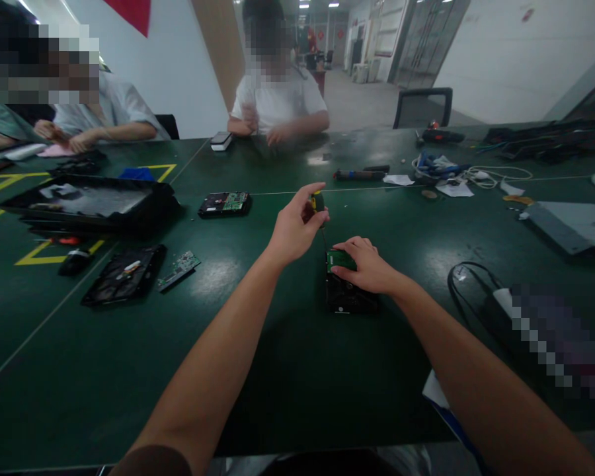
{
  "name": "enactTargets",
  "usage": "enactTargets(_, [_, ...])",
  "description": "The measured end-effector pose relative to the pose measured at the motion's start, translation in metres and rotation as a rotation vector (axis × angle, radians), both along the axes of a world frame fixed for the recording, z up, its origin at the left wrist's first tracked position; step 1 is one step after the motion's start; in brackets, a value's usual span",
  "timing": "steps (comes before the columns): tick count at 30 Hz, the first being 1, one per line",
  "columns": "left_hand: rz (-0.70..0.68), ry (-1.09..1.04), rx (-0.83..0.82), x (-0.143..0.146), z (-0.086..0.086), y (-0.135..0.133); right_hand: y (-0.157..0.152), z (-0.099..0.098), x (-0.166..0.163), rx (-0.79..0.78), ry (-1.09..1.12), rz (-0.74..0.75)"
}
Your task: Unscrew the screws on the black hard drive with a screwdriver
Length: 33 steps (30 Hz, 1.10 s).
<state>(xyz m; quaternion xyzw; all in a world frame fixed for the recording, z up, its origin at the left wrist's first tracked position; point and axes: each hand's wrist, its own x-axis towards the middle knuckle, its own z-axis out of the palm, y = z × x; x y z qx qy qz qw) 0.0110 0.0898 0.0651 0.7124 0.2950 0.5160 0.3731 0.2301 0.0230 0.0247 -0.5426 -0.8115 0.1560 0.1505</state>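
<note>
My left hand (pixel 300 221) is closed around the yellow-and-black handle of a screwdriver (pixel 318 200). The screwdriver stands upright, its thin shaft pointing down at the far left corner of a black hard drive (pixel 352 297). On top of the drive shows a green circuit board (pixel 338 259), partly covered by my fingers. My right hand (pixel 367 264) lies across the drive, thumb and fingers gripping it against the table. Where the screwdriver's tip touches is too small to make out.
On the green table (pixel 277 377) lie another hard drive (pixel 225 204), a black drive casing (pixel 123 274), a loose circuit board (pixel 179 271) and stacked black trays (pixel 89 201). A grey metal box (pixel 572 225) and a cable (pixel 459 291) are at right. People sit across the table.
</note>
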Motion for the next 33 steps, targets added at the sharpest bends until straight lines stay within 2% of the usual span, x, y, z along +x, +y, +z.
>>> enactTargets(33, [0.002,0.047,0.003,0.0034,-0.0029,-0.0004,-0.0011,0.0034,-0.0004,-0.014,0.03,0.005])
